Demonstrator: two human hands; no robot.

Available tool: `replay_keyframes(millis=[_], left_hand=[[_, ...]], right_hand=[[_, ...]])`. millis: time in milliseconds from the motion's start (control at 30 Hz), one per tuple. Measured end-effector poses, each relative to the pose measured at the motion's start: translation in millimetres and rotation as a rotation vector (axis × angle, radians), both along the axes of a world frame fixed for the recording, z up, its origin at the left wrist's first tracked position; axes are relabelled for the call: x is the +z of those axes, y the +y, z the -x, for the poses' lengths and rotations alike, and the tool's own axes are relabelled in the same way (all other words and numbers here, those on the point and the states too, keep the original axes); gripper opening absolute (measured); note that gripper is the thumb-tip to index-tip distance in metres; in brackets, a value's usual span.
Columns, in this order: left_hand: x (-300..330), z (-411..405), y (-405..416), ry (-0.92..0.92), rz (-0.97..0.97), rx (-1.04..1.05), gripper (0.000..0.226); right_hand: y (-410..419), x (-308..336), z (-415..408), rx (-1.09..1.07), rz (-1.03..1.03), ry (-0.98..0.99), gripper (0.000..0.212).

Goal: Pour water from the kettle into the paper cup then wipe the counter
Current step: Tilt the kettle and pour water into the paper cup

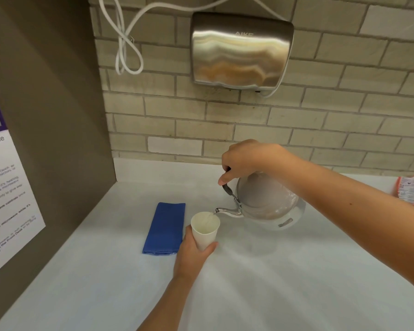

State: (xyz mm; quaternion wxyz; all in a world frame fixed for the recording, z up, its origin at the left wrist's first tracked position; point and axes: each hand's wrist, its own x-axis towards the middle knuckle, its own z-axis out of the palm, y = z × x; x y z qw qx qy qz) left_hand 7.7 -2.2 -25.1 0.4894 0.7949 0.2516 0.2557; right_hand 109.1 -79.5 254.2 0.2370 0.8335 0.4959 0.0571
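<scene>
A folded blue cloth [164, 228] lies on the white counter [273, 283]. Just right of it, the left hand [193, 252] wraps the paper cup [205, 229]. The right hand [245, 161] grips the handle of the tilted kettle [268, 204] (water running from the spout into the cup).

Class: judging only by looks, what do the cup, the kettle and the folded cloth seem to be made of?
Cup: likely paper, matte white, thin rim.
Kettle: apparently clear glass body, since it looks see-through; the spout is shiny metal, and it reflects.
Cloth: blue woven fabric, matte, with soft folded edges.
</scene>
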Motion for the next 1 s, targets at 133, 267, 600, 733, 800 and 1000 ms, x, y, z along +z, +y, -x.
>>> replay_keyframes(millis=[133, 267, 600, 733, 800, 1000], left_hand=[[0.0, -0.1, 0.2, -0.011, 0.009, -0.008, 0.074], [-0.1, 0.1, 0.4, -0.010, 0.008, -0.016, 0.077], [-0.2, 0.4, -0.1, -0.004, 0.001, -0.016, 0.080], [-0.8, 0.7, 0.1, -0.008, 0.006, -0.015, 0.079], [-0.8, 0.8, 0.0, -0.009, 0.004, -0.013, 0.079], [-1.3, 1.2, 0.6, -0.025, 0.006, -0.013, 0.077]], right_hand=[[0.2, 0.4, 2.0, -0.003, 0.000, -0.002, 0.053], [-0.4, 0.2, 3.7, -0.009, 0.002, 0.005, 0.054], [-1.3, -0.2, 6.9, -0.011, 0.007, 0.014, 0.054], [-1.3, -0.4, 8.0, -0.019, 0.002, 0.031, 0.054], [-0.9, -0.9, 8.7, -0.021, 0.004, 0.034, 0.052], [2.1, -0.7, 9.2, -0.019, 0.016, 0.037, 0.049]])
